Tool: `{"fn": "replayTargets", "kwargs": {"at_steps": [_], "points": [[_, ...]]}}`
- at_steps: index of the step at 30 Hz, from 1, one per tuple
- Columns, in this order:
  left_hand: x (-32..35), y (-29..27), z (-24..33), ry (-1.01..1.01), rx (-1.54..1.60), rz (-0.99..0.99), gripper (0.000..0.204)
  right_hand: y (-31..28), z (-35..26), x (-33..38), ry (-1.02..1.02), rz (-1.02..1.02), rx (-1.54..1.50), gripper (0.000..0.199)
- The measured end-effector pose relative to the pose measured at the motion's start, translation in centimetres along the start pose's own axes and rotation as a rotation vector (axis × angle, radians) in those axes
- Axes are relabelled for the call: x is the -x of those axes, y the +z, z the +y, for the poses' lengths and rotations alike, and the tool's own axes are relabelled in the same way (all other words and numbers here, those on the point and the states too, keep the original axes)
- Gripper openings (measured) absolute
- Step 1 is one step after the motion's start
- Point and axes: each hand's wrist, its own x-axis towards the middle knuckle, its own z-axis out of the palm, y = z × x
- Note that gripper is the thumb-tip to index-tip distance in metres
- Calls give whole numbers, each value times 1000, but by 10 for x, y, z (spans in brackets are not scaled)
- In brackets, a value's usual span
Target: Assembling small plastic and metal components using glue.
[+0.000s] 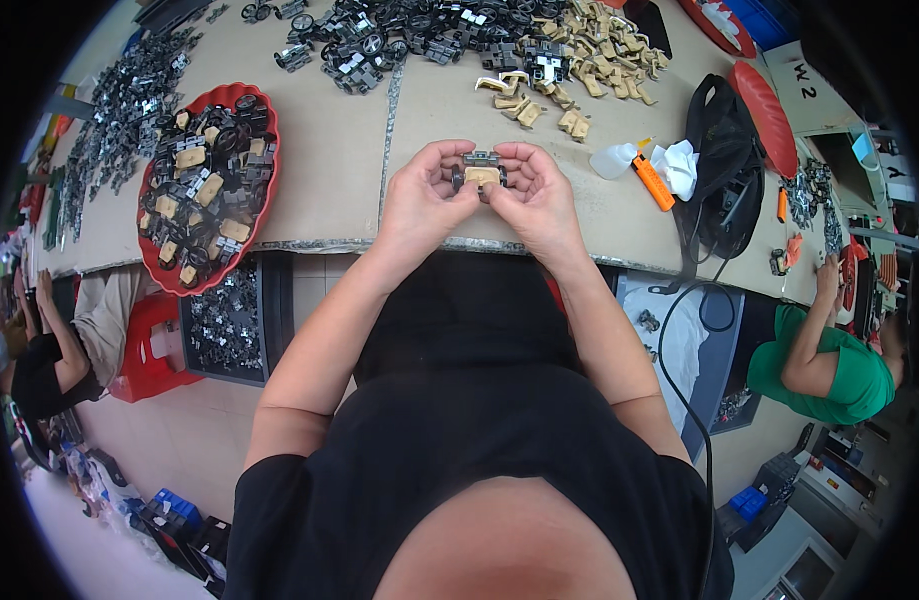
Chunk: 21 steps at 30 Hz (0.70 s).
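Between both hands, just over the near edge of the table, I hold a small toy car (482, 176) with a tan body part, a grey piece at its far end and dark wheels at the sides. My left hand (431, 190) grips its left side, thumb pressed on the tan part. From the right, my right hand (529, 190) holds it the same way, fingers curled behind and thumb on top. The thumbs and fingers hide parts of the car. Beyond my hands lie loose tan car parts (619, 50) and a heap of grey-black car chassis (369, 45).
A red scalloped tray (273, 150) of assembled cars stands at the left table edge, beside a pile of grey parts (129, 100). To the right are a clear bottle (611, 160), an orange-handled tool (652, 183), tissue (676, 168) and a black bag (724, 150). Co-workers sit on both sides.
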Motion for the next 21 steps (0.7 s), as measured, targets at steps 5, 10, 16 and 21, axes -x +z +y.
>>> {"fn": "replayTargets", "kwargs": {"at_steps": [5, 10, 16, 21], "points": [[0, -2, -4, -29, -47, -18, 39, -1, 5, 0, -18, 11, 36, 39], [-4, -5, 3, -79, -22, -50, 31, -5, -10, 0, 40, -77, -105, 33], [-12, -12, 20, -303, -4, -127, 45, -16, -10, -5, 177, -162, -34, 30], [-10, -10, 19, -281, -10, -114, 47, -16, -12, -2, 188, -161, -3, 31]]}}
